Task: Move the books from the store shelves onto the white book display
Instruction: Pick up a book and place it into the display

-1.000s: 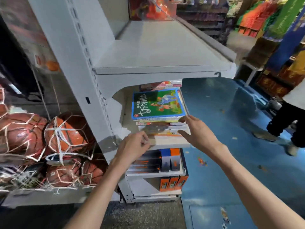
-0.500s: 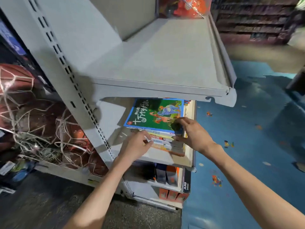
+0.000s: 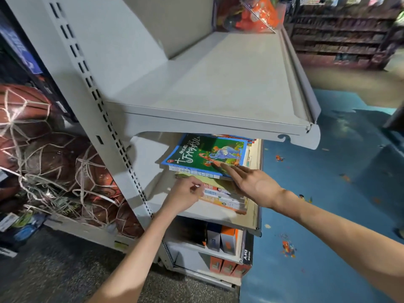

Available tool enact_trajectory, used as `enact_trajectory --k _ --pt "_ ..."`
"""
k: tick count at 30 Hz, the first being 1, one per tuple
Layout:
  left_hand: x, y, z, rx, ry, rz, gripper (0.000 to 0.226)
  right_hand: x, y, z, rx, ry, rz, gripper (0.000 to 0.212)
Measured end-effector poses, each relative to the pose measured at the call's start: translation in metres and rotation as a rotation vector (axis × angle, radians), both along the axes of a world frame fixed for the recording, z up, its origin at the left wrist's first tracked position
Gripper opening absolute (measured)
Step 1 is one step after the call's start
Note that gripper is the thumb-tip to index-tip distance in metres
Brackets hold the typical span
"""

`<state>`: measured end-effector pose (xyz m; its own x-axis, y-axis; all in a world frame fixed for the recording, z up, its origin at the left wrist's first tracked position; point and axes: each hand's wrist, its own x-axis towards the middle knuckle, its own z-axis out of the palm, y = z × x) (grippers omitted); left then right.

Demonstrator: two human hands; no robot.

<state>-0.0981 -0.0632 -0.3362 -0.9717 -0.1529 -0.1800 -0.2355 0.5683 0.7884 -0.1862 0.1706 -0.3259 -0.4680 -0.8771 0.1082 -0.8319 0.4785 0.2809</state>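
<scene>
A stack of books lies on the middle grey shelf [image 3: 196, 213], under the bare upper shelf [image 3: 218, 88]. The top book [image 3: 205, 153] has a green cover with a blue border and white lettering. Thinner books [image 3: 220, 196] stick out below it toward me. My left hand [image 3: 185, 193] is at the left edge of the lower books, fingers curled against their spines. My right hand [image 3: 251, 182] lies flat, fingers apart, on the stack's right side, fingertips touching the front corner of the green book. Whether either hand grips a book is unclear.
Netted basketballs [image 3: 65, 171] fill the rack on the left. Boxes [image 3: 220, 239] stand on the lower shelves. Orange packaged goods [image 3: 253, 14] sit at the back of the upper shelf. Blue floor [image 3: 328, 215] spreads to the right, with dark store shelving [image 3: 341, 31] beyond.
My view has come closer to the shelf. My left hand has reached the stack's left edge, and my right hand has flattened with its fingers at the green book's front corner.
</scene>
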Motion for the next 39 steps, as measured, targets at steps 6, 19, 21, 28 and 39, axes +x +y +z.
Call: enact_trajectory --k 6,19,21,28,39 --pt "0.005 0.008 0.008 0.793 -0.117 0.192 0.060 0.009 -0.009 0.005 -0.075 0.028 0.079 0.088" --pt "0.017 0.027 -0.006 1.134 -0.079 0.679 0.037 0.069 -0.012 0.035 -0.351 -0.409 -0.032 0.089" --pt "0.026 0.022 -0.003 1.091 -0.046 0.653 0.037 0.066 -0.004 0.027 -0.498 -0.492 -0.118 0.079" --pt "0.081 -0.006 0.007 0.847 0.089 0.545 0.050 0.070 -0.018 -0.016 -0.916 -0.872 -0.316 0.056" --pt "0.201 -0.070 0.010 0.695 0.140 0.631 0.053 0.150 -0.121 -0.040 -1.055 -1.649 -0.196 0.034"
